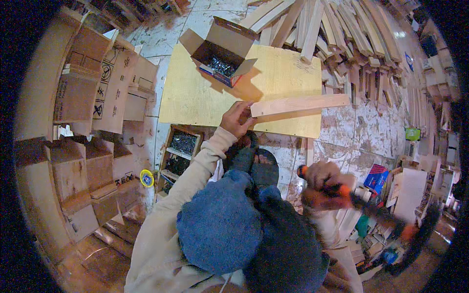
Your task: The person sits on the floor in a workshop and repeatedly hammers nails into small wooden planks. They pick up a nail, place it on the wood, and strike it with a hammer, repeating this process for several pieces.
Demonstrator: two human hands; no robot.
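Note:
My left hand (237, 118) is closed on the left end of a pale wooden strip (300, 104), which lies across a yellowish board (195, 105). The strip's right end sticks out past the board. Whether a nail is also between those fingers is too small to tell. Down at the right, my right hand (326, 188) is wrapped round the orange and black handle of a hammer (373, 210). Motion blurs the hammer, and its dark head points away to the lower right. Behind my left hand, an open cardboard box (230, 35) of small metal nails stands on the board.
Many loose wooden strips (337, 29) are heaped at the far right. A wooden tray (171, 158) with compartments of dark nails is beside my left forearm. Cardboard boxes (90, 88) line the left side. A blue and red box (376, 178) and wood offcuts lie at the right.

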